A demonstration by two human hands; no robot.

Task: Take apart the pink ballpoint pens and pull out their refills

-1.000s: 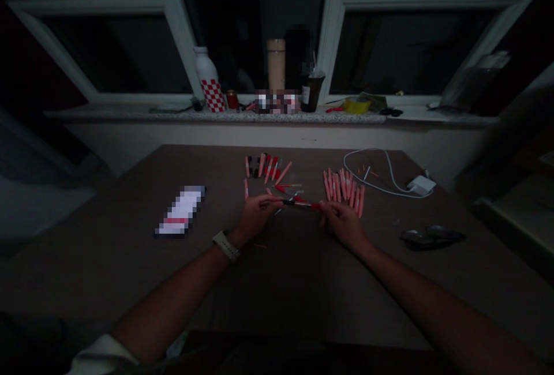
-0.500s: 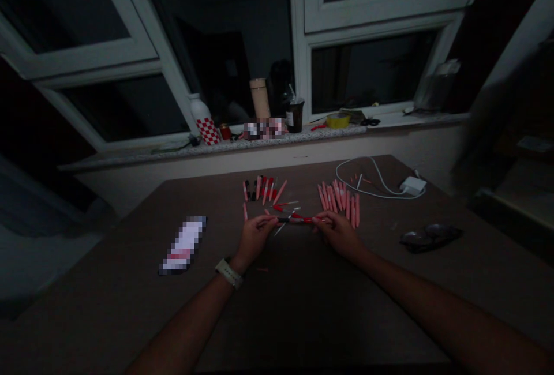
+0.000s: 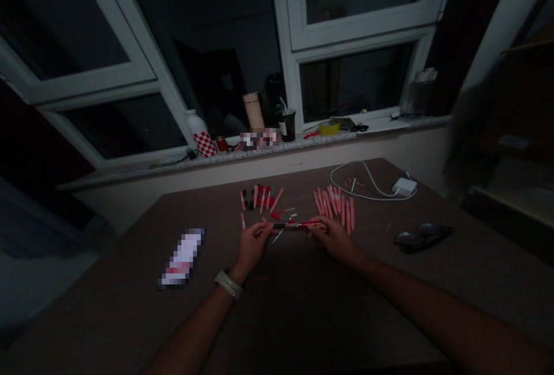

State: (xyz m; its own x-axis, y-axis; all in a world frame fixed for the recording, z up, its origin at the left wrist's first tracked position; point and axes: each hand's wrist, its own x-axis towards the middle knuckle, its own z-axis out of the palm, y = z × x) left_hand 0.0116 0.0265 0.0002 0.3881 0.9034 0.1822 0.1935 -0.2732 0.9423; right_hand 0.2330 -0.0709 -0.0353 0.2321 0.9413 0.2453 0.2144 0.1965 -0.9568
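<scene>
A red pen (image 3: 296, 225) is held level between both hands just above a dark table (image 3: 303, 317). My left hand (image 3: 252, 244), with a watch on the wrist, pinches the pen's left end. My right hand (image 3: 329, 239) pinches its right end. Just behind the left hand lie several red and pink pens and pen parts (image 3: 259, 197). A row of pink pens (image 3: 335, 204) lies side by side behind the right hand. The light is dim.
A blurred flat packet (image 3: 182, 258) lies at the left of the table. A white charger and cable (image 3: 381, 186) sit at the far right, dark glasses (image 3: 422, 235) nearer. Bottles, cups and yellow tape (image 3: 329, 128) stand on the windowsill (image 3: 130, 168).
The head has tilted up, so the table and hands sit lower in view and more window shows. Both hands keep their hold on the pen.
</scene>
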